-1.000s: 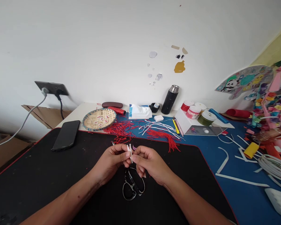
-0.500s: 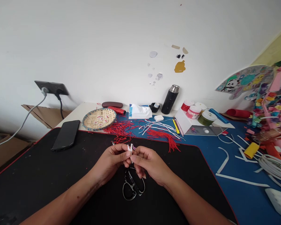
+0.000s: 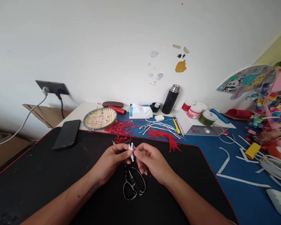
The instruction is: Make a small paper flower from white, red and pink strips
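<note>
A: What's changed at the hands?

B: The right hand point(image 3: 152, 161) has eased back a little from the white strips point(image 3: 131, 152), and its fingers are now loosely curled just beside them. I can't tell whether it's pinching the small purple bit point(image 3: 134, 147) there.

A: And the left hand point(image 3: 112, 160)?

B: It's closed, pinching the white strips between finger and thumb, so they're still held up above the black mat point(image 3: 49, 168), right between both hands.

A: What's underneath?

B: Scissors point(image 3: 132, 180) lie on the mat just below the hands, with their handles toward you. A phone point(image 3: 66, 135) lies on the mat further left.

A: Further out?

B: Past the mat's far edge are loose red cords point(image 3: 164, 139) and white cords point(image 3: 159, 126) on a blue mat point(image 3: 227, 168). Beyond them are a woven basket point(image 3: 100, 118) on the white tabletop point(image 3: 70, 120) and a black bottle point(image 3: 170, 100) by the wall point(image 3: 107, 47).
</note>
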Motion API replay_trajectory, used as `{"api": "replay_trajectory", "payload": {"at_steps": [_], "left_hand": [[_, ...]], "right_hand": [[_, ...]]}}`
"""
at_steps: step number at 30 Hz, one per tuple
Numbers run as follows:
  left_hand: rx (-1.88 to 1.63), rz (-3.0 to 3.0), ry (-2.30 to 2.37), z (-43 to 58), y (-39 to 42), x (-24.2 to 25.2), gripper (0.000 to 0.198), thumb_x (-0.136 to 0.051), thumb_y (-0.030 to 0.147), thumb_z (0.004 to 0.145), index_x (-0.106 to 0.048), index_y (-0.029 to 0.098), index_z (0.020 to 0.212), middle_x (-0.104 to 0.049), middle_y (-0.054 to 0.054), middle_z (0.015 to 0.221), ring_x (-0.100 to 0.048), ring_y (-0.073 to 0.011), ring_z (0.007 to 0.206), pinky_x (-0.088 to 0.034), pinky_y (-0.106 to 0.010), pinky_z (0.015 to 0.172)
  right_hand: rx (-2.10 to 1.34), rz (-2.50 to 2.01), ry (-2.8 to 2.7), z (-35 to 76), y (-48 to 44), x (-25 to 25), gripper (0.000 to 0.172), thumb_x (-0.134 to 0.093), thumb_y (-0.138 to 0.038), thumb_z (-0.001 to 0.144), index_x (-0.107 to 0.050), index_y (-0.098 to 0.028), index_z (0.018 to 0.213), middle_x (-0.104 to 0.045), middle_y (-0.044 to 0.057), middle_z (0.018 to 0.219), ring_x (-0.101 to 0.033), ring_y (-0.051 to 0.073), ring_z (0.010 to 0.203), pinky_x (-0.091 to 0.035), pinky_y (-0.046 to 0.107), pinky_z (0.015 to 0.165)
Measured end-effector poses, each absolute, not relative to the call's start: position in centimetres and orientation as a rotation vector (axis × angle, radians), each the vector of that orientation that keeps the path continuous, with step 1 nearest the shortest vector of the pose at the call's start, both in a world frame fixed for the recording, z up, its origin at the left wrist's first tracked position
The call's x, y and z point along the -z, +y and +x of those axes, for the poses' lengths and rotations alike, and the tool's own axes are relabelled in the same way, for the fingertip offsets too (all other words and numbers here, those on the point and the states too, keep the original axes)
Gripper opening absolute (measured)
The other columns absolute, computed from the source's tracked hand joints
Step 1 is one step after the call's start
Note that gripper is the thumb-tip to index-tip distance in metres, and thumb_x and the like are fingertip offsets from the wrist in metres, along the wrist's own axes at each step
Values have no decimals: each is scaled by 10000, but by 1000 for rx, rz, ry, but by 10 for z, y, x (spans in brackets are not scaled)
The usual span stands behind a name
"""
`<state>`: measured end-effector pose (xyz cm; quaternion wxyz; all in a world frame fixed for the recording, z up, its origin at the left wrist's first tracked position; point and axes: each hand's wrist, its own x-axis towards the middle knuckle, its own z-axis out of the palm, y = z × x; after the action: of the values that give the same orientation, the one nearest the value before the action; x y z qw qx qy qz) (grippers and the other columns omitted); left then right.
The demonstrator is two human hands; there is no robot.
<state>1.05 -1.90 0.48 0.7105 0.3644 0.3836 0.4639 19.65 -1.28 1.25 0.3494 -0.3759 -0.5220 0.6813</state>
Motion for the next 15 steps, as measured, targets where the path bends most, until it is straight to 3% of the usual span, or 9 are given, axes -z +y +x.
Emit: {"api": "replay_trajectory", "payload": {"at_steps": [5,11,15], "left_hand": [[-977,897,833,11,-19,-5,259,-891,387,764,-774,159,804,-721,-32,739,-611,-144,681,-493,-252,661],[-986,984,834,11,-18,-4,277,-859,404,804,-747,151,817,-699,-18,717,-563,-127,662,-444,-243,648],[-1026,990,807,10,-18,-2,267,-863,348,812,-708,177,947,-695,7,756,-570,-123,689,-429,-242,653]], "right_hand": [[-1706,-980,-1367,197,-11,-13,459,-700,-625,871,-574,-184,875,-598,-52,561,-499,73,398,-329,169,372],[-1717,-967,-1343,197,-11,-13,443,-700,-610,881,-561,-191,910,-593,-59,559,-496,73,396,-323,163,365],[-1745,-968,-1354,197,-13,-13,442,-701,-605,884,-566,-187,934,-598,-57,576,-506,71,398,-325,158,360]]}}
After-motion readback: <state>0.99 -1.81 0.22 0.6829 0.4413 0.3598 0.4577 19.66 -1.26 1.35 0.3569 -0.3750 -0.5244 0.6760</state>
